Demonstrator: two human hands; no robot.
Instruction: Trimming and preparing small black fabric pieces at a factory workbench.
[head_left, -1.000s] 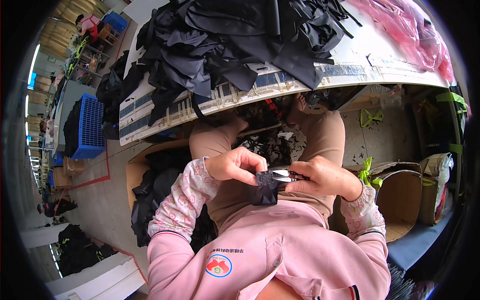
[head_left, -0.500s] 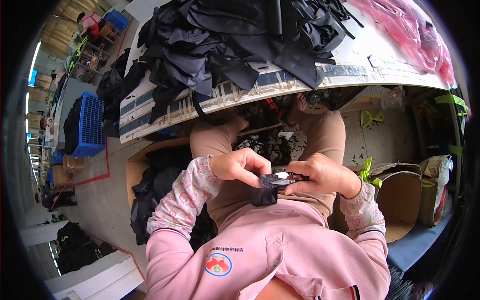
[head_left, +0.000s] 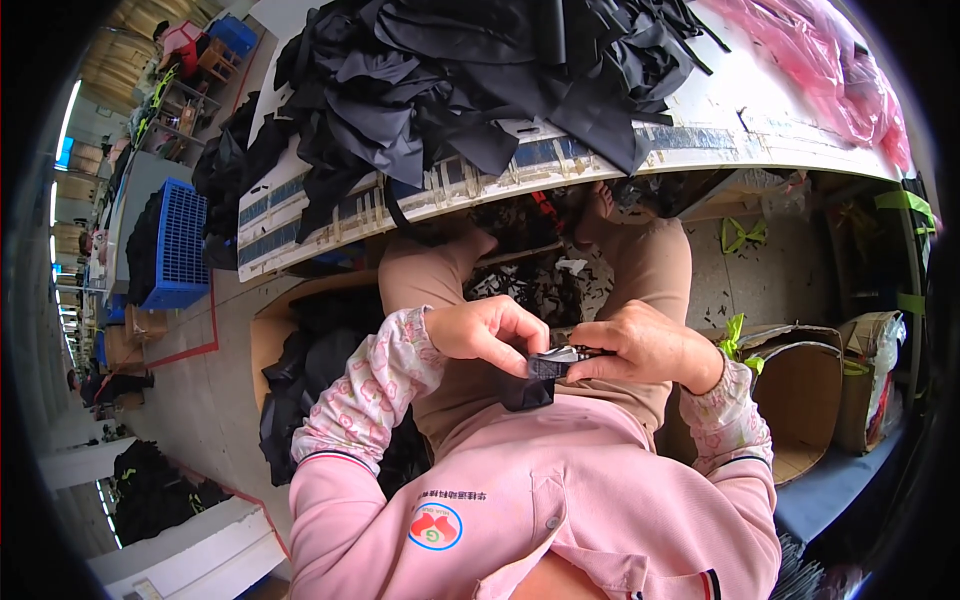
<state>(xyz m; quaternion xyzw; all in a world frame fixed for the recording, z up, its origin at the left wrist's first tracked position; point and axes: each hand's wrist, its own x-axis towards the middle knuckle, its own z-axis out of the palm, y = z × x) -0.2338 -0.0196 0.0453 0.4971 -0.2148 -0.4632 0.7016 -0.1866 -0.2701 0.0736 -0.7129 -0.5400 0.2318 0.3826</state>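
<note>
Over my lap, my left hand (head_left: 488,333) pinches the upper edge of a small black fabric piece (head_left: 527,394) between thumb and forefinger. The piece hangs down against my pink shirt. In my right hand (head_left: 640,345), closed around the black handle, is a pair of thread snips (head_left: 565,354). Its silver blades point left and lie at the fabric's top edge, close to my left fingertips. Whether the blades are cutting through the cloth cannot be made out.
A heap of black fabric pieces (head_left: 440,90) covers much of the white table (head_left: 700,145) ahead. Pink plastic (head_left: 840,70) lies at its right. Cardboard boxes (head_left: 800,400) stand at my right, and black cloth (head_left: 320,370) fills one at my left. Dark scraps litter the floor.
The snips have moved slightly left, their blades now over the fabric's top edge. That edge has tilted and folded, and my left fingers have shifted a little to the right.
</note>
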